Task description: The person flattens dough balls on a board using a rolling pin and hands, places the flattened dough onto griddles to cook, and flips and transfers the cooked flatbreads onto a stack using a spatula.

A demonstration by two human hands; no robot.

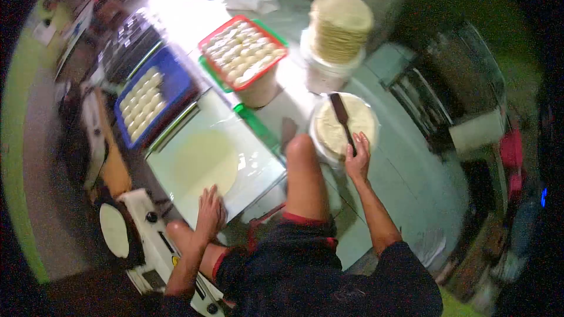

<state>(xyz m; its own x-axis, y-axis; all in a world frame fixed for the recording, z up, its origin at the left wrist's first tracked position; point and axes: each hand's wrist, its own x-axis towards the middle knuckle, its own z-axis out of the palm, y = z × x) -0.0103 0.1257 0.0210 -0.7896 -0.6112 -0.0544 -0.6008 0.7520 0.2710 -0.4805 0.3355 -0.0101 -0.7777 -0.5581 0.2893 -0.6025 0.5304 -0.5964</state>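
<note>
Holding spatula right, left hand flat at dough sheet

Right hand: fingers closed around the handle of a dark flat-bladed spatula. Blade points up and away from the person, over the pale round top of a white tub. Can't tell if blade touches the top or sits just above it.

Left hand: empty, fingers released and extended, at the near edge of a thin round dough sheet. Fingertips reach the edge; exact contact unclear. Sheet lies flat on a pale, glossy square board, between the person's left side and the tub.

Around it:
- Blue tray, just beyond the board on the left, with rows of pale dough balls toward one side.
- Red tray, beyond the board, packed with dough balls. Green edging shows under it, with a bucket below.
- Tall stack of thin pale rounds on a white bucket, just beyond the tub.
- Green strip along the board's far right edge.
- White machine with dark knobs, lower left, near the left forearm. Another pale round lies beside it on a dark surface.

Person's bare knee sits between board and tub.
</note>
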